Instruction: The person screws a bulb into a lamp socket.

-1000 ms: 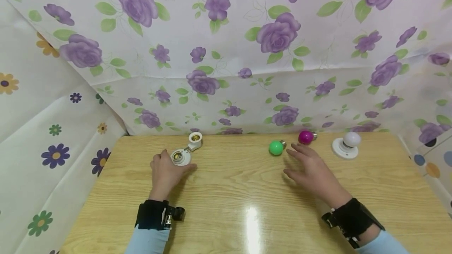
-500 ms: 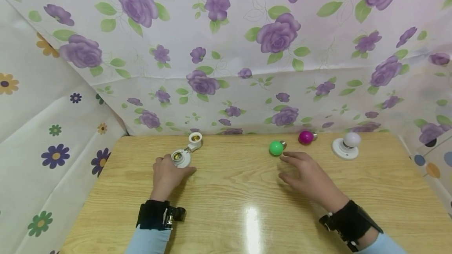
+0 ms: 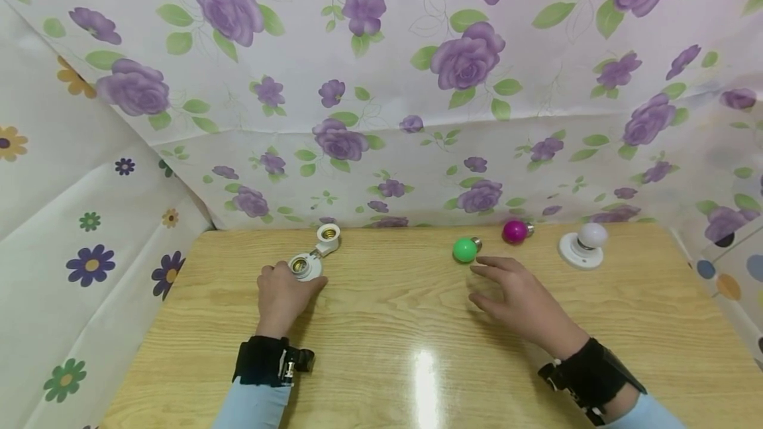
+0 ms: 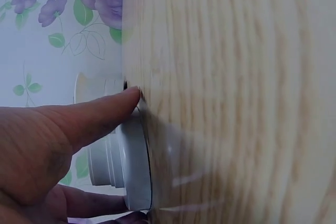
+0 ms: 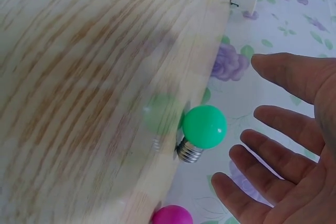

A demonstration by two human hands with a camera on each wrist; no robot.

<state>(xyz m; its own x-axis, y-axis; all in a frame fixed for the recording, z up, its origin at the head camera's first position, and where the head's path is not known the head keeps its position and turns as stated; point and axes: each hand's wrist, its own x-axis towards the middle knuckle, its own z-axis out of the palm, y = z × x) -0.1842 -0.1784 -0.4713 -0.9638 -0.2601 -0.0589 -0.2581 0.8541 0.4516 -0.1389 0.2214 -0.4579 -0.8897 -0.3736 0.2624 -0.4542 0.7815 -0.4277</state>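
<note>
My left hand grips a round white bulb socket at the table's left, thumb on one side and fingers on the other. The left wrist view shows this socket with its base against the wood. A second white socket sits just beyond it, joined by a short metal piece. My right hand hovers with fingers spread, holding nothing. Just beyond its fingertips lies a green bulb with a metal screw cap. In the right wrist view the green bulb is apart from the fingers.
A magenta bulb lies right of the green one, near the back edge. Farther right, a white bulb stands in a round white base. A flower-patterned sheet rises behind the wooden table.
My right hand has moved left and slightly nearer to me, from beside the green bulb's cap to in front of the bulb. My left hand stays on the socket.
</note>
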